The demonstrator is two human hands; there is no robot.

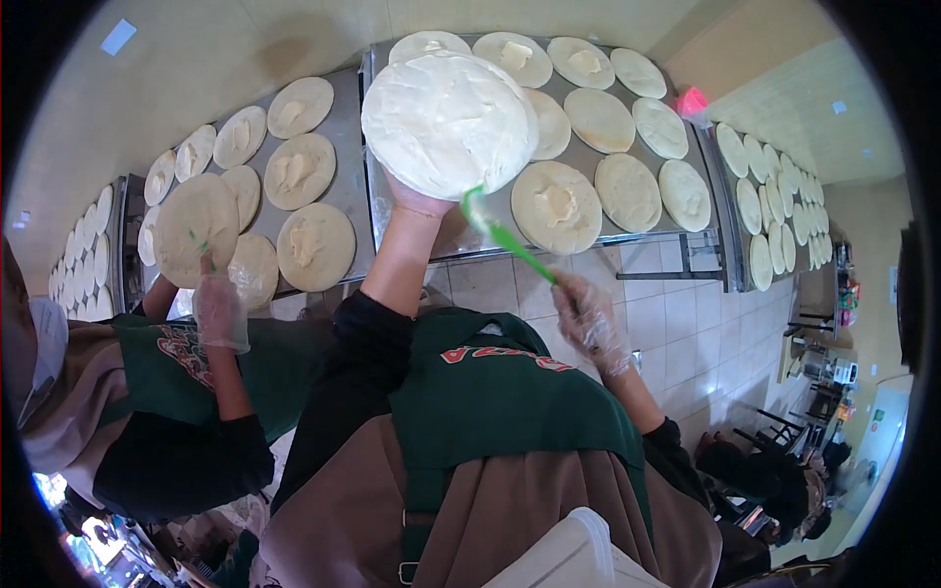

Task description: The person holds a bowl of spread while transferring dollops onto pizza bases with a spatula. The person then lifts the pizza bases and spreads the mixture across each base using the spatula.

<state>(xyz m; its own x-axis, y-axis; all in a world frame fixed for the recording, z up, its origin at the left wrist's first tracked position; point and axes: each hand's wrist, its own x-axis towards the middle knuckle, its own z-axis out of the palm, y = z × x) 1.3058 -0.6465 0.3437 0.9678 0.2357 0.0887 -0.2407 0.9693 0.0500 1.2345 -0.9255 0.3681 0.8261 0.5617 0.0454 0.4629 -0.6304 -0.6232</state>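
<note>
My left hand [420, 199] holds up a round pizza base [449, 122] from underneath; its fingers are hidden below it. White creamy spread covers the top of this base nearly to its rim. A green spatula [520, 253] is gripped in my gloved right hand [588, 316], fingers wrapped around its handle. The spatula's head, smeared with white, touches the lower edge of the raised base. Behind and to the right, more round bases [556, 207] lie on a metal table [490, 235], some with a dollop of pale cream in the middle.
At my left a co-worker's gloved hand [222, 312] works with a green tool at another base [197, 230]. More bases cover tables on both sides. A pink item [692, 102] sits at the table's far right corner. People stand farther back at lower right.
</note>
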